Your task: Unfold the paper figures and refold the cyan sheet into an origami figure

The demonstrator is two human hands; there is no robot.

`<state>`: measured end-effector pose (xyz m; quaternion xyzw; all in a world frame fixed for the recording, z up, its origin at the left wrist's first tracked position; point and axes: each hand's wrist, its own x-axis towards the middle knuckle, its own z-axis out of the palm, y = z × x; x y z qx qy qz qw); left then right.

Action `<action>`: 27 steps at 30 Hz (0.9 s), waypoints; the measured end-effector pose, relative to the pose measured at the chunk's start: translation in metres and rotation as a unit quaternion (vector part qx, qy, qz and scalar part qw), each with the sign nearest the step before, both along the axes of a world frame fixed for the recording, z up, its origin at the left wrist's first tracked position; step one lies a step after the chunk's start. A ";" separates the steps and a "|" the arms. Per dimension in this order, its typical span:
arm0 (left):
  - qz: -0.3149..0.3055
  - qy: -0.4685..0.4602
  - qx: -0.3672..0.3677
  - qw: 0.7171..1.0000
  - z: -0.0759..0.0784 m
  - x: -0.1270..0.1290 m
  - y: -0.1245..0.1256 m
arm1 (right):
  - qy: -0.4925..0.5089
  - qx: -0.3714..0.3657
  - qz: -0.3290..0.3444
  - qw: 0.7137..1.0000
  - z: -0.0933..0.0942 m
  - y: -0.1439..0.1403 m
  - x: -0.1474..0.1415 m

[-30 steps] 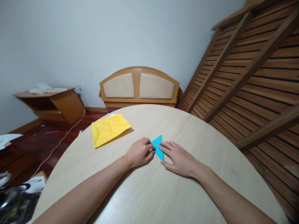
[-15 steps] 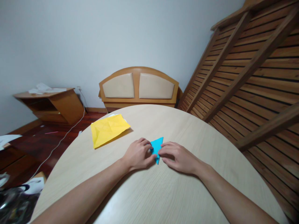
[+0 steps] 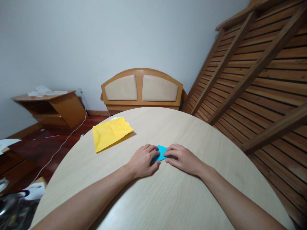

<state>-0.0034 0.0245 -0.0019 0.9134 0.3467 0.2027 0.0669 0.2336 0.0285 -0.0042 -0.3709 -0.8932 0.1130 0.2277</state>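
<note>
A small piece of folded blue paper [image 3: 161,154] lies on the round pale wooden table [image 3: 168,198], mostly covered by my hands. My left hand [image 3: 142,160] has its fingers curled onto the paper's left side. Fingertips of my right hand [image 3: 184,159] press down on its right side. Only a small blue patch shows between the two hands. A creased yellow sheet [image 3: 110,136] lies flat farther back on the left, apart from both hands.
A wooden headboard with beige panels [image 3: 142,90] leans against the wall behind the table. A slatted wooden frame [image 3: 259,80] slopes along the right. A low wooden stand [image 3: 51,107] with papers and a white cable are on the floor at left.
The blue paper was a plain triangle pointing up; its tip has been folded down and it now shows much smaller. Both hands closed in tighter over it.
</note>
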 end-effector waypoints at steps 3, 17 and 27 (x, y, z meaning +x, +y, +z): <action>-0.004 -0.008 0.002 1.000 -0.001 -0.001 0.001 | 0.010 0.003 0.002 1.000 0.000 0.000 -0.001; -0.003 -0.105 -0.004 0.995 -0.004 -0.001 0.006 | -0.023 0.051 -0.037 0.998 0.006 -0.004 -0.011; 0.076 -0.367 -0.087 0.923 -0.006 0.013 0.006 | 0.044 0.101 -0.128 0.986 0.013 -0.016 -0.029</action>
